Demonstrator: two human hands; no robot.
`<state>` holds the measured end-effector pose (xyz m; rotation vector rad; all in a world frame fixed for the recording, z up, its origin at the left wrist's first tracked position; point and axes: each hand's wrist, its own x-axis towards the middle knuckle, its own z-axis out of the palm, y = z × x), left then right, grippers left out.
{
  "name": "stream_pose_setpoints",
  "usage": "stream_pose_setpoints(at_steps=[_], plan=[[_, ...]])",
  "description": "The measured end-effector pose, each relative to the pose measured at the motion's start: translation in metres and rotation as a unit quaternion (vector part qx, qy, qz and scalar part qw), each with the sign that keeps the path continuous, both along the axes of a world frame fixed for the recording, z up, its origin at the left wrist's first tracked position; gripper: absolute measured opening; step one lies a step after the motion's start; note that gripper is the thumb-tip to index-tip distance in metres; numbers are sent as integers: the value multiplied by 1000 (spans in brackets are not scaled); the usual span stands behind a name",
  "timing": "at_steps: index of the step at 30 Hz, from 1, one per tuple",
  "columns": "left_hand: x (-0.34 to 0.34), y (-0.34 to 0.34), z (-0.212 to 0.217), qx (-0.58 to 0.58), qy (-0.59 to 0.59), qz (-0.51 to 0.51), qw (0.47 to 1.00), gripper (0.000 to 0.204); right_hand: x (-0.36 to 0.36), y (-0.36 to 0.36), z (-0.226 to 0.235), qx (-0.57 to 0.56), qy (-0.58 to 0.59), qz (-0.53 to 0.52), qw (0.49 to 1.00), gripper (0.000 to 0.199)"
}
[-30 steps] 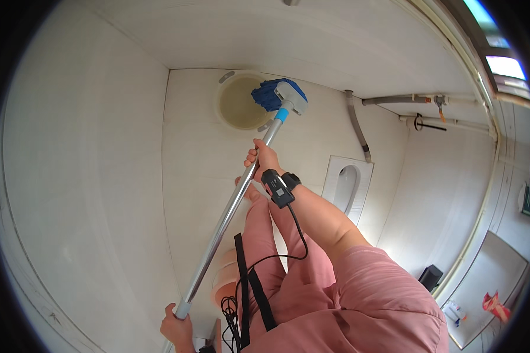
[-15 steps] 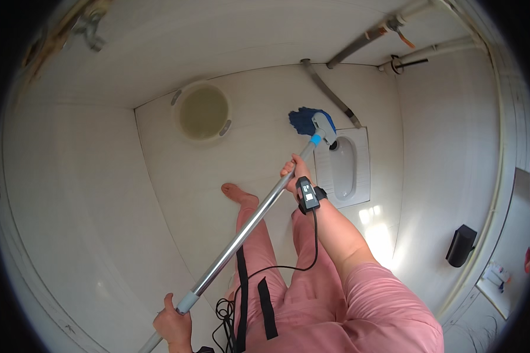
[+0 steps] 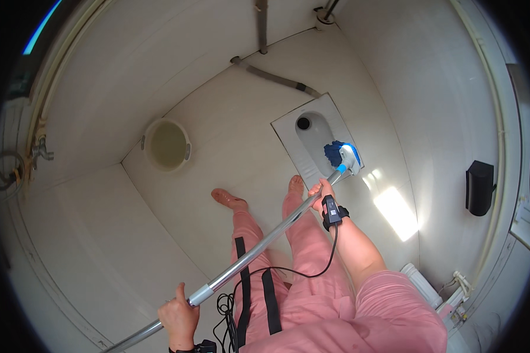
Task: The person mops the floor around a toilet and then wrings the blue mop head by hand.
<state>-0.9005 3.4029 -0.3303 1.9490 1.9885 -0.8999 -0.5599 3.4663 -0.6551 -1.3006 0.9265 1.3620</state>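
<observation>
Moved: mop head (image 3: 341, 155) shifted from floor beside bucket (image 3: 166, 145) into squat toilet (image 3: 318, 141).
Left hand (image 3: 179, 317): clenched round pole end.
Right hand (image 3: 323, 192): gripping pole (image 3: 259, 247).
Progress: pan scrubbing under way, unfinished.

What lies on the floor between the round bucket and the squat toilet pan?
In the head view, only bare pale floor lies between the bucket and the squat pan; the bare feet stand nearer the camera.
</observation>
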Motion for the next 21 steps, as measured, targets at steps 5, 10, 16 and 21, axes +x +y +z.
stream_pose_setpoints(at_steps=[5,10,16,21], plan=[[46,17,7,-1,16,-60,998,46,48,-30,6,-10,9,-60,998,26],[77,34,3,-15,11,-104,994,45,73,-43,6,-43,17,-116,992,26],[84,107,-17,-3,17,-160,987,47,74,-3,-21,-12,-4,-139,990,22],[116,151,-19,-78,-50,-102,991,68,77,28,-50,-30,-82,-135,987,27]])
